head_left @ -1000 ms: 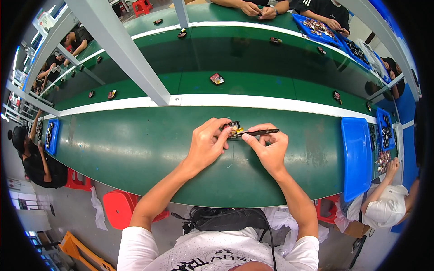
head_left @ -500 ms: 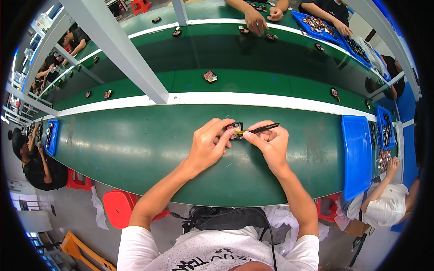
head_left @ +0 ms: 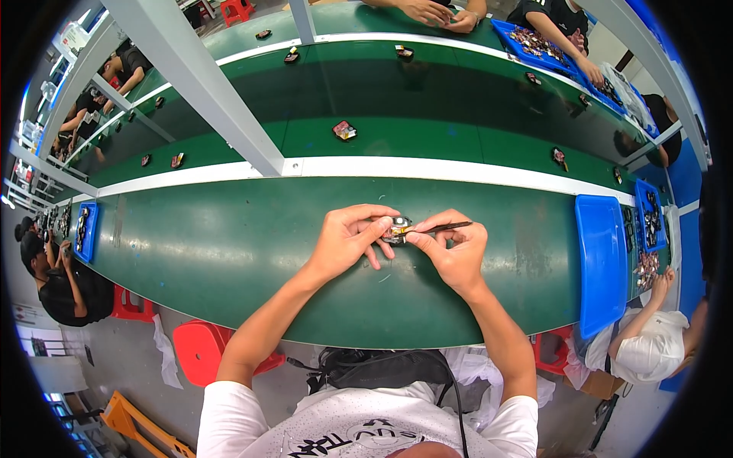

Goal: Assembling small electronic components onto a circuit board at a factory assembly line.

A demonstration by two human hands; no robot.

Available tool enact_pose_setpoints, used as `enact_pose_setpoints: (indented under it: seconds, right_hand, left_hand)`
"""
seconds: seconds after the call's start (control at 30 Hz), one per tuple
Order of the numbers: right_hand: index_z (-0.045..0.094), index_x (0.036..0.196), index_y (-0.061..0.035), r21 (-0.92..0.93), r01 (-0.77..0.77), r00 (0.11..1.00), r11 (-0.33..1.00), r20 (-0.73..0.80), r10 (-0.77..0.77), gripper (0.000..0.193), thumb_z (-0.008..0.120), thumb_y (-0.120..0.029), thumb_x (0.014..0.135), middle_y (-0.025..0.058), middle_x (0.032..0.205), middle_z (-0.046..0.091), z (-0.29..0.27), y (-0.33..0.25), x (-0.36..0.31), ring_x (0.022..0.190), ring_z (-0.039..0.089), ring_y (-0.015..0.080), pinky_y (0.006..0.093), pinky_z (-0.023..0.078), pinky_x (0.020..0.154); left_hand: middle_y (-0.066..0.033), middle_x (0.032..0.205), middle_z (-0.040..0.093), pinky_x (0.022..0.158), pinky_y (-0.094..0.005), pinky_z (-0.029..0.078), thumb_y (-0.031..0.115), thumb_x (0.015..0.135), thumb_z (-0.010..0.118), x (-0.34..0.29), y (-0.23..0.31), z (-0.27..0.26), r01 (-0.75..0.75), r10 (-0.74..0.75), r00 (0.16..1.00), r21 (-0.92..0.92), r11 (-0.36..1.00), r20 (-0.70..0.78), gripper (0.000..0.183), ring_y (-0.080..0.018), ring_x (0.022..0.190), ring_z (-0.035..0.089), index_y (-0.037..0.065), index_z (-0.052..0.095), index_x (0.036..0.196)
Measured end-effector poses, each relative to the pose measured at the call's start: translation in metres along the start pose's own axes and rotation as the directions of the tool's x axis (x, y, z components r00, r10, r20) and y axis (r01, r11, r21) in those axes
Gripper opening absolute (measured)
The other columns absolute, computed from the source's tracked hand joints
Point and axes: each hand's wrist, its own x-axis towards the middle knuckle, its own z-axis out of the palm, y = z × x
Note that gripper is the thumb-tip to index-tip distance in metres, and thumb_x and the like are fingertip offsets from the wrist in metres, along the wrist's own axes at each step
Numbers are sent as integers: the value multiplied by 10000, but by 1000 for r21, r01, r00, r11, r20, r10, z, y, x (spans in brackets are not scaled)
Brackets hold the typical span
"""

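Observation:
Above the green bench my left hand (head_left: 353, 238) pinches a small black-cased electronic assembly (head_left: 398, 230) between thumb and fingers, its open inside facing up with silvery and yellow parts showing. My right hand (head_left: 456, 249) is closed around slim dark tweezers (head_left: 447, 227), held like a pen. Their tip reaches the assembly's right side; the exact contact point is too small to make out. My right thumb and fingertips lie close against the same edge of the casing.
A blue tray (head_left: 602, 263) lies on the bench at the right. Beyond a white rail (head_left: 443, 166), a green conveyor belt (head_left: 412, 141) carries several similar assemblies (head_left: 344, 130). A grey post (head_left: 200, 84) rises at the left. Co-workers sit around; a red stool (head_left: 200, 353) stands below left.
The assembly has turned in my left hand and shows more silver. The tweezers lie flatter. Belt assemblies have shifted left. Across the belt, a co-worker's hand has drawn back.

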Motion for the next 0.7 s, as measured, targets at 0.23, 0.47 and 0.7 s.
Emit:
enact_pose_setpoints:
  seconds: [0.23,0.47,0.7]
  right_hand:
    - [753,839,-6,-36,36,999,999,0,-36,117,835,32,764,32,758,716,-1,-1,-1,485,419,-6,196,278,438]
    - [754,836,-12,-56,58,998,997,-8,-59,123,845,19,759,22,725,705,-2,-3,-2,480,418,-7,199,283,438]
    - [753,837,-24,-116,89,996,989,3,-89,130,852,3,757,5,699,694,-3,-2,-3,463,415,0,203,284,435]
  left_hand:
    - [-185,1007,698,485,-274,595,83,1016,591,0,-1,2,-12,12,1000,-26,1000,8,274,-226,695,730,-94,628,1223]
    - [-187,1014,692,480,-268,588,78,1011,602,-2,4,5,-40,39,999,-24,999,-9,265,-218,699,729,-97,637,1208]
    - [-166,970,673,476,-271,592,33,1006,584,-3,5,8,-53,52,998,-6,999,-37,245,-223,687,725,-111,645,1195]
